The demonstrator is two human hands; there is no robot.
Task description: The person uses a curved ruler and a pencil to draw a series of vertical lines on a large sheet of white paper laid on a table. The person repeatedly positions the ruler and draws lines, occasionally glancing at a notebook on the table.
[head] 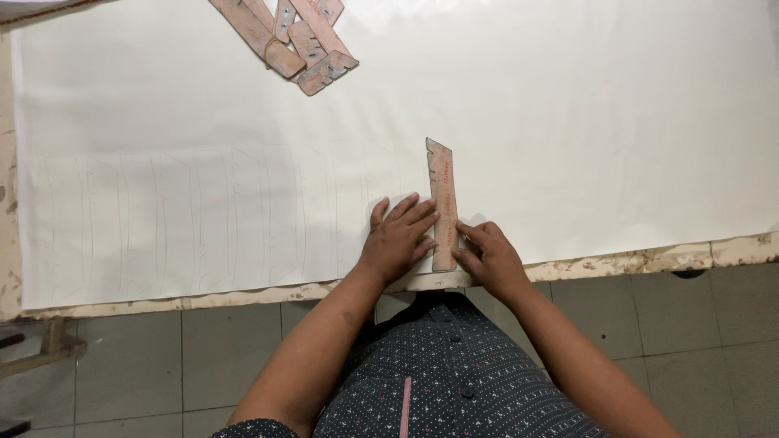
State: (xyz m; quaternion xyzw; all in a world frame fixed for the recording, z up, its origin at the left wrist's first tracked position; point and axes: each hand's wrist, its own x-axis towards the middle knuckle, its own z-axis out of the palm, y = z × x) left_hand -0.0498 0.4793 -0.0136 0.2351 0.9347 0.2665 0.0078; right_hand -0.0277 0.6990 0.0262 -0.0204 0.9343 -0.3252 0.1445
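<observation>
I'm mid-tracing: left hand (pixel 399 235) flat, pinning the cardboard template (pixel 443 203) to white paper (pixel 568 122); right hand (pixel 487 253) pinched at its edge, next needing steady pressure.

Worn pale table (pixel 633 261), large white sheet (pixel 568 122) spread flat across it, chipped front edge showing below the sheet

A desk (pixel 617 264) with a chipped, worn front edge (paint flaking along it) runs across the view. Below lies a floor (pixel 698 341) of grey square tiles with pale joints. Even light falls from above.
</observation>
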